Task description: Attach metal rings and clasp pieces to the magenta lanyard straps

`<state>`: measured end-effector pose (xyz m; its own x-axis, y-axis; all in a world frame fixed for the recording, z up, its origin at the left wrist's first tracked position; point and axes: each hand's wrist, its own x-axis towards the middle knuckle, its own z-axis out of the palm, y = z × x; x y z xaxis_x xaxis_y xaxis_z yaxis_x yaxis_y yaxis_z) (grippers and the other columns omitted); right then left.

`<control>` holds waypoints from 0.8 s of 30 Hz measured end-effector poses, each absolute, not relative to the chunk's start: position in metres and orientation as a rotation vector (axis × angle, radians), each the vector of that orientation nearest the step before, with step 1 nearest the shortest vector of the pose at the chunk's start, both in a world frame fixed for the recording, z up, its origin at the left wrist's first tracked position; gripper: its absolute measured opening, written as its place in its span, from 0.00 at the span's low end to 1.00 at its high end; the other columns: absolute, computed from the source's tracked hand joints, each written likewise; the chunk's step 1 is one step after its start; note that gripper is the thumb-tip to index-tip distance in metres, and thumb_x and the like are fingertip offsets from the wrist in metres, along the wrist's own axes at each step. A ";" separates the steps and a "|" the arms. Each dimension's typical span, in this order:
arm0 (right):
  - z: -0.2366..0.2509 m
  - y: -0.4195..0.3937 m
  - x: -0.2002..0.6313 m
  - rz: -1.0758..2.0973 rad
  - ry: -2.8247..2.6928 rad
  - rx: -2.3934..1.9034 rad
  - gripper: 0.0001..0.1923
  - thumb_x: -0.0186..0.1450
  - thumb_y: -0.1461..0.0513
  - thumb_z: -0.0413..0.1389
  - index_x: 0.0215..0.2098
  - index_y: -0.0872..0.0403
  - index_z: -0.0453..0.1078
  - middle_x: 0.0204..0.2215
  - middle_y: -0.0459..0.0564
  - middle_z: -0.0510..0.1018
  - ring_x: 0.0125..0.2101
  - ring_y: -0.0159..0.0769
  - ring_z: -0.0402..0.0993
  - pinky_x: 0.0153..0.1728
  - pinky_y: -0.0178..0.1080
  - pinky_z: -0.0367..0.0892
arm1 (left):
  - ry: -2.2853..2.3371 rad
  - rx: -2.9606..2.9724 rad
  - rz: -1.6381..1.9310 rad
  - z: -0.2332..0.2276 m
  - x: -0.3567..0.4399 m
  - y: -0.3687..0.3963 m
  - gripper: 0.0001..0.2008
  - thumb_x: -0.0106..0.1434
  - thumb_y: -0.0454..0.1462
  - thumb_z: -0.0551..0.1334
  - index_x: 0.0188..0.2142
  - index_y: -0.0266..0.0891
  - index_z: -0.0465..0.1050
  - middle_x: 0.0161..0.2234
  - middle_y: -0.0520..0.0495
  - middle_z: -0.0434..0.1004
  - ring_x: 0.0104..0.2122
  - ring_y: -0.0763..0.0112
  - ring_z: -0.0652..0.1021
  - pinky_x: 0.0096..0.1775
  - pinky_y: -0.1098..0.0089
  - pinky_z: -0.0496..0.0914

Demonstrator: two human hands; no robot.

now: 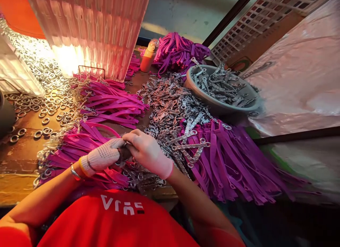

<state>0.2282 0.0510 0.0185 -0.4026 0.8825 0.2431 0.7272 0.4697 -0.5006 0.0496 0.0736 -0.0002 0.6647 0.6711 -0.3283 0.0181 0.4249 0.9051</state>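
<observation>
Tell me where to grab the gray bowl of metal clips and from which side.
Take the gray bowl by its near rim, probably coming from the person's right hand side, low across the purple straps. The rim facing the person is bare and tilted up, while metal clips fill the inside and the far edge lies beyond them.

Two gloved hands (pixel 106 155) (pixel 150 153), one grey bowl (pixel 220 107), one orange bottle (pixel 148 55), four purple strap heaps (pixel 111 101), countless rings (pixel 42 108)
</observation>
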 end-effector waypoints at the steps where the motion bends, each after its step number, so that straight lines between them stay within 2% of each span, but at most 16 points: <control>1: 0.017 0.050 0.228 0.433 -2.215 -1.333 0.10 0.70 0.67 0.53 0.47 0.52 0.74 0.39 0.50 0.76 0.39 0.36 0.74 0.41 0.37 0.68 | 0.736 0.965 0.433 0.001 0.048 0.074 0.07 0.55 0.35 0.66 0.32 0.36 0.72 0.25 0.51 0.72 0.21 0.77 0.68 0.23 0.76 0.64; 5: 0.016 0.043 0.233 0.457 -2.115 -1.240 0.09 0.71 0.64 0.54 0.46 0.49 0.74 0.39 0.49 0.77 0.40 0.36 0.74 0.43 0.38 0.69 | 0.669 0.508 0.410 -0.004 0.043 0.077 0.08 0.57 0.38 0.67 0.33 0.34 0.76 0.27 0.45 0.76 0.24 0.72 0.74 0.24 0.75 0.68; 7: 0.015 0.039 0.235 0.463 -2.118 -1.190 0.10 0.72 0.63 0.53 0.48 0.48 0.74 0.40 0.49 0.77 0.42 0.37 0.74 0.44 0.38 0.70 | 0.679 0.474 0.422 -0.009 0.042 0.077 0.08 0.57 0.38 0.68 0.34 0.35 0.76 0.27 0.46 0.76 0.22 0.74 0.73 0.23 0.76 0.66; 12: 0.019 0.020 0.239 0.447 -2.091 -1.451 0.15 0.75 0.59 0.47 0.55 0.52 0.70 0.43 0.54 0.77 0.44 0.41 0.75 0.46 0.41 0.69 | 0.713 0.791 0.432 0.000 0.046 0.069 0.13 0.57 0.42 0.71 0.32 0.36 0.72 0.22 0.53 0.69 0.16 0.81 0.63 0.18 0.77 0.56; 15: 0.025 0.010 0.242 0.567 -1.963 -1.602 0.18 0.75 0.56 0.46 0.58 0.54 0.67 0.44 0.55 0.78 0.46 0.43 0.75 0.48 0.43 0.69 | 0.793 1.009 0.510 0.014 0.049 0.065 0.17 0.60 0.47 0.69 0.30 0.37 0.69 0.19 0.55 0.65 0.16 0.81 0.61 0.18 0.77 0.53; 17: 0.028 0.006 0.243 0.658 -1.922 -1.590 0.18 0.74 0.56 0.47 0.58 0.54 0.66 0.45 0.54 0.78 0.46 0.42 0.75 0.48 0.42 0.69 | 0.866 1.160 0.567 0.020 0.051 0.064 0.16 0.62 0.47 0.67 0.29 0.37 0.68 0.18 0.56 0.65 0.17 0.80 0.62 0.19 0.77 0.54; 21: 0.028 0.010 0.238 0.614 -2.004 -1.474 0.16 0.74 0.61 0.46 0.56 0.55 0.67 0.47 0.55 0.78 0.48 0.40 0.74 0.50 0.41 0.67 | 0.918 1.409 0.563 0.019 0.052 0.065 0.09 0.62 0.40 0.65 0.31 0.36 0.72 0.22 0.54 0.69 0.20 0.78 0.65 0.22 0.77 0.58; 24: 0.024 0.016 0.233 0.526 -2.211 -1.514 0.13 0.73 0.63 0.46 0.46 0.56 0.71 0.40 0.55 0.80 0.41 0.40 0.76 0.43 0.39 0.67 | 0.902 1.344 0.534 0.013 0.052 0.065 0.09 0.61 0.40 0.65 0.28 0.36 0.70 0.21 0.54 0.68 0.19 0.79 0.65 0.21 0.77 0.58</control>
<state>0.2331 0.0164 0.0244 -0.3277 0.9373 0.1189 0.7833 0.3399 -0.5205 0.0524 0.0648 0.0128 0.5711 0.7835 -0.2448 0.1623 0.1845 0.9693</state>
